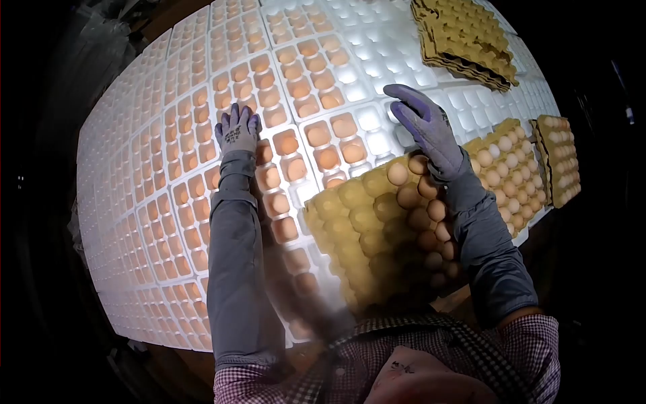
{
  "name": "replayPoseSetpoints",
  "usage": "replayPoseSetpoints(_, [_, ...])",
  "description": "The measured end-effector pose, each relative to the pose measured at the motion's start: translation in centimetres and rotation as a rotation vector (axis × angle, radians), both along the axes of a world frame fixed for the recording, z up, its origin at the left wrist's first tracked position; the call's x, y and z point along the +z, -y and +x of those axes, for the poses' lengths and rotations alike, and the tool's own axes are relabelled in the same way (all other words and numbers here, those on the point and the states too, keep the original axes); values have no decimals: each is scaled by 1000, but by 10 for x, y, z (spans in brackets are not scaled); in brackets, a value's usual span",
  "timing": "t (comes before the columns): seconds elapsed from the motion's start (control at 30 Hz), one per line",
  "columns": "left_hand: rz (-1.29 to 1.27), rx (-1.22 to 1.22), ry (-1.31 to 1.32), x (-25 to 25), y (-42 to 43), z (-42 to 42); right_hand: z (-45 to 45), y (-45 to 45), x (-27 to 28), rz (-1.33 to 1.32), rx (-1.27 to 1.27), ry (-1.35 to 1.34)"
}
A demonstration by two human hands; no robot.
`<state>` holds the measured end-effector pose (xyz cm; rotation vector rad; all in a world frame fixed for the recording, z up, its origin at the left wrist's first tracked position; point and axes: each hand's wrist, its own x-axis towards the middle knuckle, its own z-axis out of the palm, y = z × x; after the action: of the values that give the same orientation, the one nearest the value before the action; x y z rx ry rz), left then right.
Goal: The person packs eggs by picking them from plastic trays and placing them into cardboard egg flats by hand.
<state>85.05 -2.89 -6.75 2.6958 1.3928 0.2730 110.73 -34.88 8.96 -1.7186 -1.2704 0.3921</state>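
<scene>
My left hand, in a grey and purple glove, lies with its fingers stretched out over eggs set in the white foam trays. It touches or hovers just above eggs there; which one I cannot tell. My right hand, gloved alike, is raised above the trays with thumb and fingers apart and nothing between them. Below its wrist, a yellowish pulp egg tray has bare cups on its left and brown eggs on its right. Part of that tray is hidden by my right forearm and in shadow.
Foam trays filled with eggs spread across the left. Unfilled foam cups lie at the back. A stack of pulp trays sits at the far right, and pulp trays of eggs stand at the right edge.
</scene>
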Motion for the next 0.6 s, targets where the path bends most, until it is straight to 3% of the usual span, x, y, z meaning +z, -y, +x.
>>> replayPoseSetpoints(0.03, [33,-10,-25,-10,-1,-4,-17,16,19,-118,-180,-187])
replayPoseSetpoints(0.07, [-22,52,90,3,18,-1,-15,40,5,-51,-179,231])
replayPoseSetpoints(0.13, [-58,-129,487,33,74,7,-15,84,-3,-176,-201,694])
replayPoseSetpoints(0.17, [-140,-269,693,55,110,16,-20,99,-12,-332,-269,593])
replayPoseSetpoints(0.2, [-195,-402,746,88,153,31,-26,106,-20,-327,-278,589])
replayPoseSetpoints(0.27, [-372,-665,571,116,213,52,-38,118,-36,-140,-233,629])
replayPoseSetpoints(0.4, [-144,-722,476,77,278,94,-38,135,-41,-299,-201,620])
replayPoseSetpoints(0.43, [-141,-668,451,70,282,97,-35,141,-36,-272,-192,471])
replayPoseSetpoints(0.47, [-131,-671,457,65,283,100,-34,145,-29,-197,-219,158])
replayPoseSetpoints(0.53, [-62,-672,580,60,285,100,-36,154,-12,55,-352,-791])
replayPoseSetpoints(0.57, [-56,-668,578,60,287,97,-32,156,-7,167,-370,-1042])
replayPoseSetpoints(0.6, [-153,-644,668,62,285,95,-26,153,-5,201,-357,-1121])
